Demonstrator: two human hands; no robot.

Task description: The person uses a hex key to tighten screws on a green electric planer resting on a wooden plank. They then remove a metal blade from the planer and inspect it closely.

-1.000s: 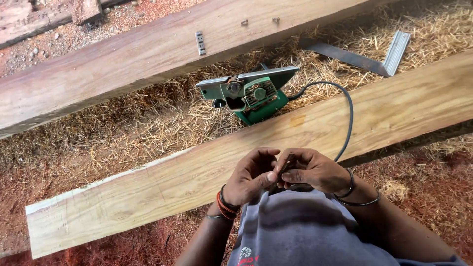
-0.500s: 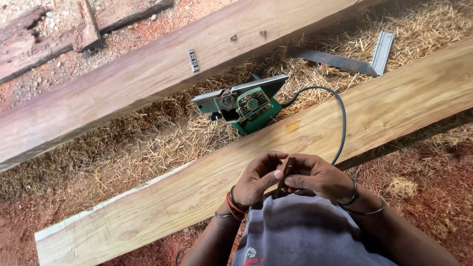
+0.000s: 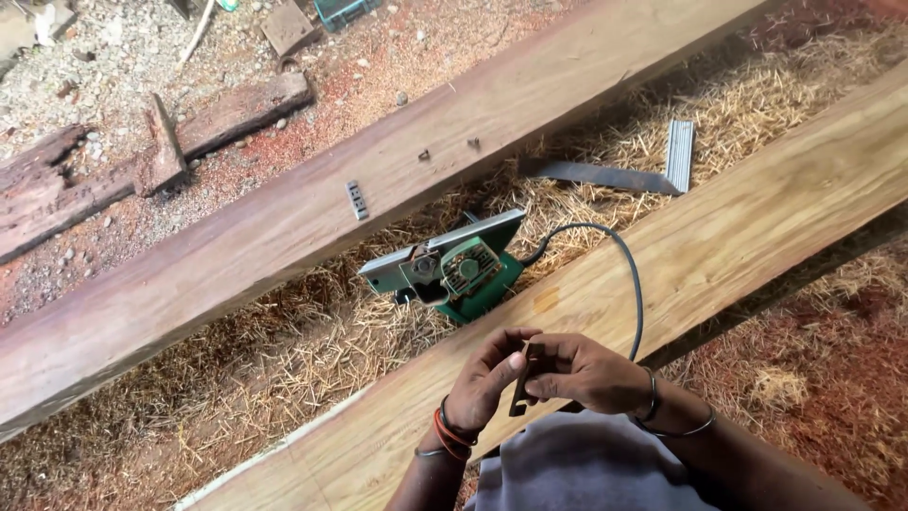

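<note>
Both hands are meeting over the near plank (image 3: 719, 255), pinching a small dark strip (image 3: 523, 383). Left hand (image 3: 487, 378) is gripping its upper part, right hand (image 3: 586, 374) is steadying it from the side. Strip is standing nearly upright, tilted slightly. Planer (image 3: 454, 270) is lying just beyond, in shavings between planks, nearer the left hand.

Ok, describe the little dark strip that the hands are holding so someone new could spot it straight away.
Find the pale plank crossing the lower right, with the green power planer lying in the shavings beside it. Just below the planer, the left hand and right hand meet over the plank. The small dark flat strip stands pinched between them.
</note>
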